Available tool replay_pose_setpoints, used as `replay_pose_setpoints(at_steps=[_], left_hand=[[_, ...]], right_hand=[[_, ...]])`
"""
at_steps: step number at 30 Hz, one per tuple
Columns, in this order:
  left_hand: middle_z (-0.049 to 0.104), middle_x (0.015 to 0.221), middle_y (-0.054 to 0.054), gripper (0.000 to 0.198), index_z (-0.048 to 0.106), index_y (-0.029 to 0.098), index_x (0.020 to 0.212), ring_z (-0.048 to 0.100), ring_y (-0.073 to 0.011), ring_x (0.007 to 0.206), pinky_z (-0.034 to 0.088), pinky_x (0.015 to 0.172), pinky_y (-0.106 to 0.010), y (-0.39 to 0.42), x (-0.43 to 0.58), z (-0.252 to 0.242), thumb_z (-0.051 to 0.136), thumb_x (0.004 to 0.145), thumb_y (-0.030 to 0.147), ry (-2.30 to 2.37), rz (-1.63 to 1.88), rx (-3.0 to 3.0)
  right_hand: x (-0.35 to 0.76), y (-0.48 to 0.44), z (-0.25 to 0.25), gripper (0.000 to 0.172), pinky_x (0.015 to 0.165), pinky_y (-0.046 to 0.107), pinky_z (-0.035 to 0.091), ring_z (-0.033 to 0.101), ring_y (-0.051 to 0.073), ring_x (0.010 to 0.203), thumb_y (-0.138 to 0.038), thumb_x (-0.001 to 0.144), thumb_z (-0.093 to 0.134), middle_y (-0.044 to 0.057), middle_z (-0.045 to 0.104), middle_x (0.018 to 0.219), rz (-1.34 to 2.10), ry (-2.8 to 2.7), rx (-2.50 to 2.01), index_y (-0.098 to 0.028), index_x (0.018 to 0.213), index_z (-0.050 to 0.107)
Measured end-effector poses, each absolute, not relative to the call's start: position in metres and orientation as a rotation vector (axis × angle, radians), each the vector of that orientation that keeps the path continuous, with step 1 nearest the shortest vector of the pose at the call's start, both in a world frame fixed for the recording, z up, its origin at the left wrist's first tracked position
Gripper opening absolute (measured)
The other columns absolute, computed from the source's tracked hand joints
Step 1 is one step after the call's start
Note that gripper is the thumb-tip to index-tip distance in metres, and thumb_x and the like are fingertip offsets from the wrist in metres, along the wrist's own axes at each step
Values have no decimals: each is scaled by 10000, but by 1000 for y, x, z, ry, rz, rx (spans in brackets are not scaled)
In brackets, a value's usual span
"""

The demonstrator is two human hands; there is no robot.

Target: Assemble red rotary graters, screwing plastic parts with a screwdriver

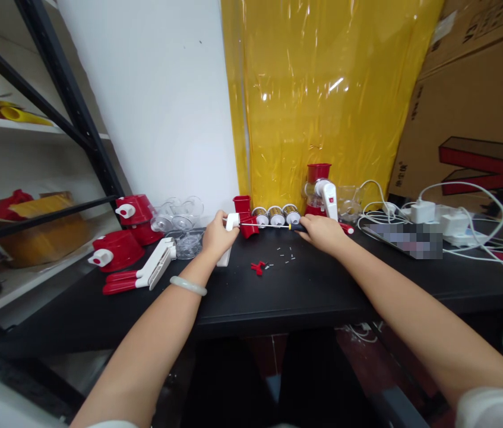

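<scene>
My left hand (216, 239) is closed around a white plastic handle piece (232, 220), its lower end showing below the fingers. A screwdriver (294, 227) with a dark grip is held in my right hand (325, 233). Its long shaft runs level to the left and meets the white piece; the exact contact of the tip is too small to make out. On the black table (233, 297) below lie a small red plastic part (258, 268) and several tiny screws or pins (292, 257). Behind the shaft stand metal grater drums (276, 216) and red hoppers (242, 205).
At left are red bases (120, 249), white handles with red grips (157, 265) and clear plastic parts (184, 220). An assembled rotary grater (329, 199) stands at back right, near white cables and chargers (423, 211) and a flat tablet-like device (400, 236). A shelf rack (95, 160) borders the left.
</scene>
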State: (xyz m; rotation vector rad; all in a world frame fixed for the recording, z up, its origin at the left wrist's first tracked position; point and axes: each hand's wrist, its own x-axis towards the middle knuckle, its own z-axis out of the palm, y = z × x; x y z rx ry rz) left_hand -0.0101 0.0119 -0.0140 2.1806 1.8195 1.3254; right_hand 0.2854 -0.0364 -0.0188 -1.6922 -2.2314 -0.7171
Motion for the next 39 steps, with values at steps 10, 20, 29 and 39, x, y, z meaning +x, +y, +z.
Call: replay_pose_setpoints(at_steps=[10,20,29,39], left_hand=[[688,888,21,231,513,266,917,621,-178,754,396,628,-254,13,-11,-17,617,710,281,1710,1248,2292],[683,881,26,215,521,270,903,616,-174,738,389,618,-253,15,-12,-17,612,708,279,1720,1245,2293],[690,887,25,208,531,272,900,621,-178,749,391,617,-255,14,-12,-16,613,709,272,1727,1252,2284],[683,866,29,209,529,276,889,616,-176,728,373,596,-253,14,-12,-16,615,699,265,1708,1275,2302]], right_hand=[[290,-38,-16,303,653,302,425,679,257,850,-453,897,480,107,716,951,-554,-2280,-1789,-206,965,641],[292,-33,-22,326,681,297,428,677,248,844,-478,879,498,105,718,909,-420,-2307,-1731,-206,914,674],[293,-29,-25,306,644,276,404,660,213,761,-489,855,540,80,713,835,-270,-2315,-1680,-207,838,661],[292,-28,-26,315,608,263,379,606,175,666,-485,839,561,67,677,749,-87,-2329,-1640,-188,755,624]])
